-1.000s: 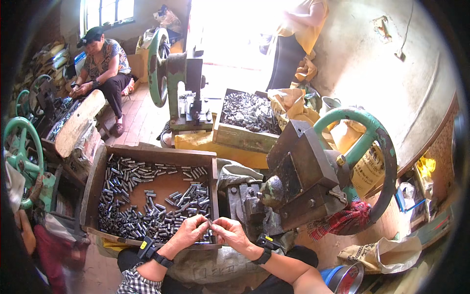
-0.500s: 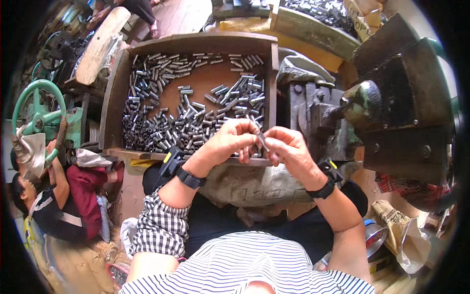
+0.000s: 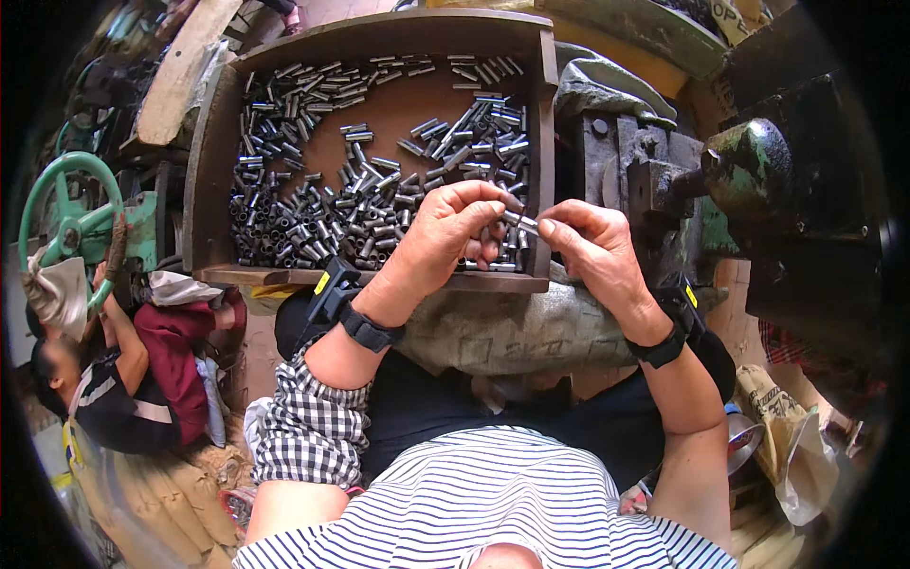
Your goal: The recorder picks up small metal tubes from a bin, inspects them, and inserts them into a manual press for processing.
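Observation:
A small shiny metal tube point(image 3: 520, 223) spans the gap between my two hands, above the near right corner of a wooden tray point(image 3: 379, 33). My left hand point(image 3: 444, 232) is closed in a pinch on its left end, the other fingers curled beneath. The thumb and forefinger of my right hand point(image 3: 602, 251) pinch its right end. Whether it is one piece or two pushed together, I cannot tell. Below and left of my fingers, many loose metal tubes point(image 3: 374, 223) lie heaped in the tray, some upright and some on their sides.
A dark, oily machine point(image 3: 754, 171) stands close on the right, a grey cloth sack point(image 3: 607, 85) behind it. On the left are a green handwheel point(image 3: 71, 228) and a seated person point(image 3: 123, 379). Another sack point(image 3: 512, 332) hangs below the tray's near edge.
My right hand has moved right, away from my left, so more of the metal tube shows between them. The tray sits higher in the view.

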